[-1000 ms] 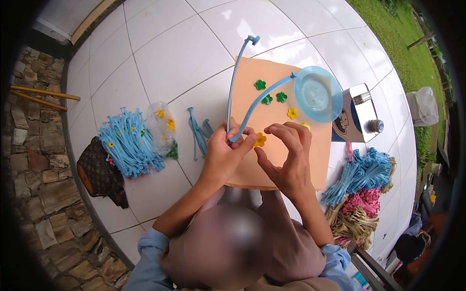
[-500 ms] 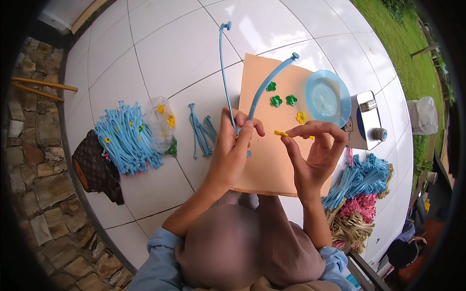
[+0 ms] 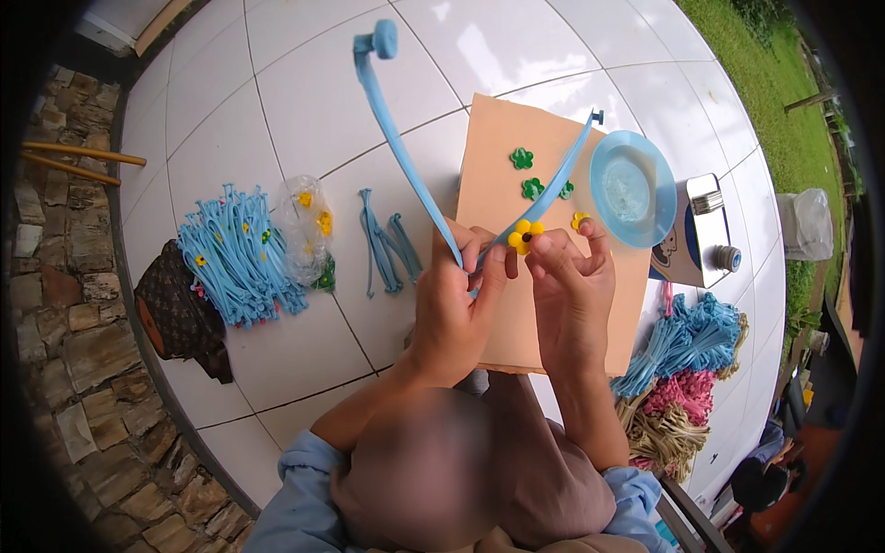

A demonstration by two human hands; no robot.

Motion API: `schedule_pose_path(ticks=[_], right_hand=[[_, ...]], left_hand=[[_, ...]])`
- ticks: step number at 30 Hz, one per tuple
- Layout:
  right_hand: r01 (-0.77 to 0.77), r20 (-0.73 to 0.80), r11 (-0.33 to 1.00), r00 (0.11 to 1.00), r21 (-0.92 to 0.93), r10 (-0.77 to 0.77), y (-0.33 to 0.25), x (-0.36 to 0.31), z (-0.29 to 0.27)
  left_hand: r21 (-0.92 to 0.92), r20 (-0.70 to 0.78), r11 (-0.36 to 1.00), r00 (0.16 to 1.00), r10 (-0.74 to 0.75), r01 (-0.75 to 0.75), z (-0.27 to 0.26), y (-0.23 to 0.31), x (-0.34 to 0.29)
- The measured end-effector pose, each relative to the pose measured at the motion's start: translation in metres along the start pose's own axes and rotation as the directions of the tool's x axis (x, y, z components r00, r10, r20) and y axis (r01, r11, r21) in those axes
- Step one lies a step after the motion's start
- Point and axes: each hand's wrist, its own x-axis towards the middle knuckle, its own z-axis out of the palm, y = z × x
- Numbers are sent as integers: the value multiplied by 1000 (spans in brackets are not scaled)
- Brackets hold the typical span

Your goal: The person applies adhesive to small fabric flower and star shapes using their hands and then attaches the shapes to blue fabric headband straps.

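My left hand [image 3: 454, 309] is closed around the middle of a light-blue strap [image 3: 398, 146]. Its two ends, each with a small round knob, stick up and apart. Between the fingertips of my right hand [image 3: 573, 300] is a small yellow flower piece [image 3: 525, 236] with a dark centre. The flower sits right by the strap and my left fingertips; I cannot tell whether it is joined to the strap. Beneath both hands lies a tan board [image 3: 502, 124], with several green flower pieces [image 3: 523, 158] and another yellow flower [image 3: 579, 220] on it.
Right of the board are a blue bowl [image 3: 670, 189] and a metal can [image 3: 708, 235], with bundled blue, pink and beige straps [image 3: 687, 336] nearer me. On the left lie a blue strap pile [image 3: 241, 258], a clear bag [image 3: 302, 221], a brown bag [image 3: 180, 300] and loose straps [image 3: 383, 244].
My right hand has brought the yellow flower left and up to the strap, turning its face into view. The strap has swung, its ends spreading farther apart. My left hand has shifted slightly right.
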Motion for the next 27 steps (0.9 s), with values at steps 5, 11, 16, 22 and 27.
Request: schedule_pose_path(ticks=[5,11,16,22,27], right_hand=[[15,-22,1000,1000,-13,-15,2,1,4],[35,-39,999,999,-40,-37,1,1,6],[71,-29,994,997,-78,-74,4,2,7],[74,35,980,997,-185,-69,6,7,3],[189,106,940,981,-285,-165,0,8,20]], left_hand=[[-9,-78,985,982,174,-175,3,-7,2],[106,-21,977,982,187,-184,0,-2,2],[199,11,949,969,246,-243,-5,-7,2],[170,41,982,996,79,-85,-7,4,1],[65,4,993,995,95,-95,-5,-5,5]])
